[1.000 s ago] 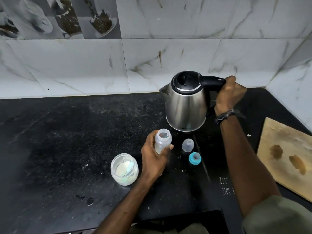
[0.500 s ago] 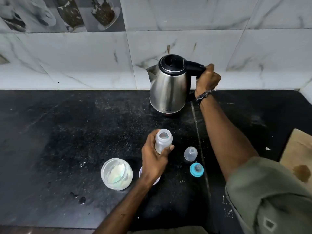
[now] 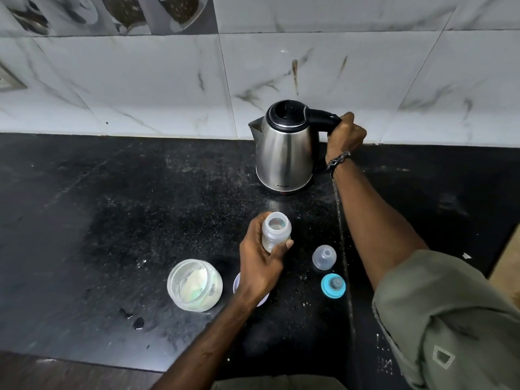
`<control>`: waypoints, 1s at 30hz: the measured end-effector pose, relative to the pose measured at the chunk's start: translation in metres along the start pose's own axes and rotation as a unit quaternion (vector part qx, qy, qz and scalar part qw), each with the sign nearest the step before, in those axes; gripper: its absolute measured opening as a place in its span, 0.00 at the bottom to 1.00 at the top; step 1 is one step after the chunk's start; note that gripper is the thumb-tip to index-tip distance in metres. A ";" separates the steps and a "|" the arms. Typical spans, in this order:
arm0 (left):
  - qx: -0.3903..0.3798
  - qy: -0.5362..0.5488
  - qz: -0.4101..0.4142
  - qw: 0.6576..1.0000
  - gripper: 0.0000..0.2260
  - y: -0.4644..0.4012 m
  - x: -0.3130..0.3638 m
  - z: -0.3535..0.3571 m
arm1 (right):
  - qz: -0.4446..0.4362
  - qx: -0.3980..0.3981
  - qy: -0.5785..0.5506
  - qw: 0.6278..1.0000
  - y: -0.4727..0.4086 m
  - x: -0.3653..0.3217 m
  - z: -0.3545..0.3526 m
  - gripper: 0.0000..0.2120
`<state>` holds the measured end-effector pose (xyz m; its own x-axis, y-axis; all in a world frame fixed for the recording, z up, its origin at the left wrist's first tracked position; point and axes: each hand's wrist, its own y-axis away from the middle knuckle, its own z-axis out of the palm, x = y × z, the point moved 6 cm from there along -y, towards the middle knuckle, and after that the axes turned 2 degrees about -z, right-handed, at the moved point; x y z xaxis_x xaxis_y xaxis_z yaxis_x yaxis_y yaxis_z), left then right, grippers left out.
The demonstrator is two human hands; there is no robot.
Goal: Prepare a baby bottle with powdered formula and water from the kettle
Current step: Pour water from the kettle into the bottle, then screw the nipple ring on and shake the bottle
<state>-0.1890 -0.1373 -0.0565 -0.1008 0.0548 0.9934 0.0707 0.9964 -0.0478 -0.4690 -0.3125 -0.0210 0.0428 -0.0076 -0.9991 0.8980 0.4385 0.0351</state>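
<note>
the left hand (image 3: pixel 260 266) wraps the open bottle (image 3: pixel 276 231), upright on the tabletop (image 3: pixel 112 220) between jar (image 3: pixel 194 285) and cap (image 3: pixel 324 257). the right hand (image 3: pixel 346 135) is curled round the handle of the kettle (image 3: pixel 285 149), which stands near the wall. the bottle looks light and tippy, so hold it low; the steel kettle is likely heavy and hot, so take it by the handle only.

left hand (image 3: pixel 260 266) grips bottle (image 3: pixel 275 230) | right hand (image 3: pixel 345 136) grips kettle (image 3: pixel 285 153) handle
</note>
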 end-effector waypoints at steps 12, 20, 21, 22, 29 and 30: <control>-0.007 0.014 0.006 1.000 0.22 0.004 0.005 -0.002 | 0.023 -0.090 0.017 0.995 -0.002 0.006 -0.003 0.19; -0.018 0.030 0.020 0.999 0.22 0.012 0.012 -0.011 | -0.019 0.011 0.020 1.000 0.018 0.000 -0.058 0.22; -0.023 0.034 0.020 0.999 0.22 0.014 0.013 -0.012 | -0.026 0.013 0.010 1.000 0.022 0.000 -0.068 0.20; -0.027 0.038 0.021 0.999 0.22 0.015 0.013 -0.013 | -0.034 0.007 0.008 0.999 0.027 0.001 -0.077 0.17; -0.073 0.029 0.030 0.996 0.22 0.033 0.015 -0.021 | -0.113 -0.038 0.118 0.986 0.107 0.002 -0.154 0.13; -0.079 0.027 0.033 0.996 0.23 0.037 0.015 -0.023 | -0.120 -0.048 0.147 0.981 0.121 0.005 -0.165 0.15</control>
<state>-0.1649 -0.1013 -0.0412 -0.0375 0.1113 0.9931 0.2305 0.9679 -0.0998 -0.4322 -0.1109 -0.0260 -0.3067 0.1326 -0.9425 0.8204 0.5389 -0.1911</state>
